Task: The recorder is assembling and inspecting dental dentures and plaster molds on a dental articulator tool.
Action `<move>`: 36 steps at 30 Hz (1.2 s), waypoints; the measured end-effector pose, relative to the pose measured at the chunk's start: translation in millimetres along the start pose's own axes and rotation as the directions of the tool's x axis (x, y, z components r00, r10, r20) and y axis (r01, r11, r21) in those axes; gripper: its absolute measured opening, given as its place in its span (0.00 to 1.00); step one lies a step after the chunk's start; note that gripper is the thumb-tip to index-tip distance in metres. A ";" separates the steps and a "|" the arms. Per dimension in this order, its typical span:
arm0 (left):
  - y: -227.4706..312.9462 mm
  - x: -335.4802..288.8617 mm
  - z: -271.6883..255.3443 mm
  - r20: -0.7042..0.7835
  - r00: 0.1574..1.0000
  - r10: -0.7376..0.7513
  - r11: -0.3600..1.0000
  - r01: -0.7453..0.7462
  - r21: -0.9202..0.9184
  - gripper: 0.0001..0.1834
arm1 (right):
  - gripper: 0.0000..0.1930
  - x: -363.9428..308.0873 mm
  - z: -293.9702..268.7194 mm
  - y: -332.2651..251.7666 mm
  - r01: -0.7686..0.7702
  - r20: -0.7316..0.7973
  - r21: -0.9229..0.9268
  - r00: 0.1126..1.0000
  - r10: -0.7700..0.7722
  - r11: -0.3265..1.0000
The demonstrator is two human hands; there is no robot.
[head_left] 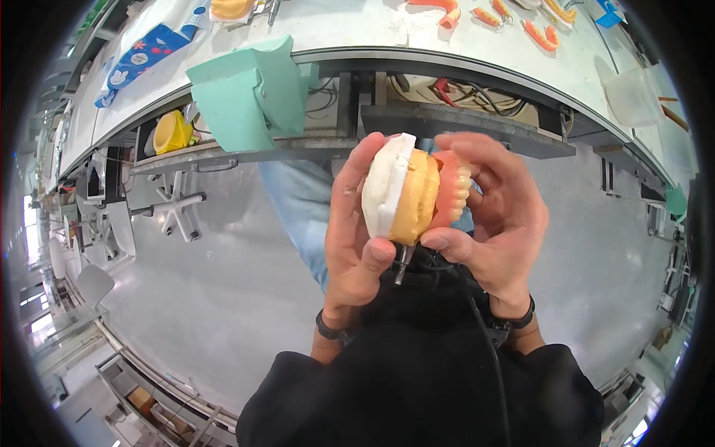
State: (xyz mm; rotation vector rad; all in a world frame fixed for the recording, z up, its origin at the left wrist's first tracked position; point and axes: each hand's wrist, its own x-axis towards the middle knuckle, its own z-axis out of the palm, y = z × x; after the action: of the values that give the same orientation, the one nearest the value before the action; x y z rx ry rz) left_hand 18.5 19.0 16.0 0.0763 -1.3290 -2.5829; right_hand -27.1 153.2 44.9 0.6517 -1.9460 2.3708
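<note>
In front of my chest, my left hand (347, 231) is closed round a dental cast (414, 200), its white plaster base toward the palm and its yellow stone side facing right. My right hand (518, 216) grips a pink denture (448, 195) with a row of cream teeth, thumb at the lower edge and fingers over the top. The denture sits against the yellow side of the cast; whether it is fully seated I cannot tell. Just below the cast a slim metal tip (403, 266) shows, its other end hidden.
A white workbench (342, 30) runs across the far side, with pink denture pieces (541, 35) and a yellow cast (232, 9) on it. A green shield (249, 93) juts over its edge. Beneath, drawers hold cables (484, 97) and a yellow bowl (173, 132). A clear container (633, 98) stands right.
</note>
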 end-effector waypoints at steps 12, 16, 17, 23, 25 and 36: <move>-0.3 -0.8 -15.0 0.162 0.979 0.126 0.976 -0.151 0.156 0.53 | 0.34 -1.6 -11.6 1.1 0.089 0.083 -0.004 0.993 -0.088 0.996; -0.4 1.3 -22.0 0.255 0.939 0.233 0.936 -0.287 0.204 0.52 | 0.37 -3.7 -15.9 4.3 0.111 0.126 0.012 0.986 -0.112 0.994; 0.0 2.5 -23.1 0.291 0.920 0.262 0.924 -0.326 0.201 0.52 | 0.41 -4.0 -17.1 4.5 0.110 0.155 -0.002 0.982 -0.108 0.994; -2.9 2.7 -22.7 0.287 0.921 0.263 0.930 -0.321 0.179 0.53 | 0.34 -2.6 -18.2 4.4 0.091 0.130 0.053 0.987 -0.097 0.994; -3.1 1.6 -21.7 0.249 0.936 0.248 0.946 -0.289 0.144 0.53 | 0.33 -1.7 -17.6 4.7 0.096 0.123 0.053 0.987 -0.102 0.994; 7.3 -0.6 -9.8 -0.055 0.998 0.010 0.995 -0.004 0.100 0.64 | 0.25 33.5 -41.7 -17.4 0.131 -0.295 0.065 0.950 -0.106 0.989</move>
State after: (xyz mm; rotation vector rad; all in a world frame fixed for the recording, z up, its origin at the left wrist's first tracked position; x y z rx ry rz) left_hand 21.9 7.2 16.1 0.1591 -1.4348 -2.4886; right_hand -66.1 187.9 65.8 0.3817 -1.6484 2.3293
